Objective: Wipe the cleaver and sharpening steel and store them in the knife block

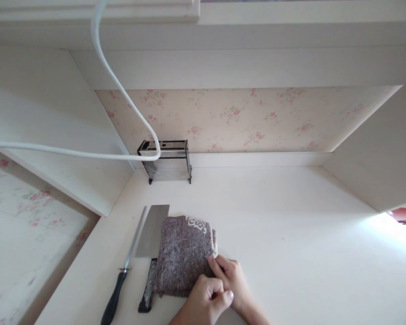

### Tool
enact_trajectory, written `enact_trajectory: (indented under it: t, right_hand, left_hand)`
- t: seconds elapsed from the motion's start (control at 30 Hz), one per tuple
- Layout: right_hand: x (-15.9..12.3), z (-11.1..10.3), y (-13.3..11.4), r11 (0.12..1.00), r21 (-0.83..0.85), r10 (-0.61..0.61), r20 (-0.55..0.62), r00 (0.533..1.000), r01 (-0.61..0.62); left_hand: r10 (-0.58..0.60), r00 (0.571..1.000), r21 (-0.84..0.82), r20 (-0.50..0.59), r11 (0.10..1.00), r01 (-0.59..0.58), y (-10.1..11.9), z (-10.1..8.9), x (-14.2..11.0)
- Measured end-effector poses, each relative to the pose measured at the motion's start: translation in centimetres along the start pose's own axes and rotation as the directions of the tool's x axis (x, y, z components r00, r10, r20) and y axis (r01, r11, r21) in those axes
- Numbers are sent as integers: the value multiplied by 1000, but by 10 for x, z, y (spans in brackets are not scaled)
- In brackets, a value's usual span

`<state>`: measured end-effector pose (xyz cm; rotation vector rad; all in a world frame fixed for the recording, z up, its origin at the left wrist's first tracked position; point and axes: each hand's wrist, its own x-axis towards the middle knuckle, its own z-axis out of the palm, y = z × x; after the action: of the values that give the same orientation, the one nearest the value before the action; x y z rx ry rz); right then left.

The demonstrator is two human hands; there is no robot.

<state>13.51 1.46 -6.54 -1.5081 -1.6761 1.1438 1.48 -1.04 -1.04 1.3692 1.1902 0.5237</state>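
A folded grey-brown cloth point(184, 255) with a pale pattern at its far corner lies on the white counter. At the cloth's right edge, my right hand point(232, 280) pinches it between thumb and fingers. My left hand point(208, 299) is closed at the cloth's near right corner, against my right hand. Its curled fingers hide whatever may be inside. Left of the cloth lies a cleaver point(151, 232) with a broad grey blade and a black handle, partly beside the cloth's edge. Farther left is a sharpening steel point(135, 237) with a black handle.
A black-framed, clear-sided knife block point(165, 167) stands at the back left against the skirting. A white cable point(122, 90) hangs across the upper left, close to the camera. White panels point(375, 149) enclose the counter point(274, 234) on both sides, with a cabinet overhead.
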Motion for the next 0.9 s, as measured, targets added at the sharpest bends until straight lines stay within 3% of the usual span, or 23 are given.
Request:
enact_trajectory:
  t: [0.9]
  right_hand:
    - [0,-1,0,1000,9,-7,-1,1000,7]
  left_hand:
    - [16,1000,-4,-1,1000,-16,-7,2,3]
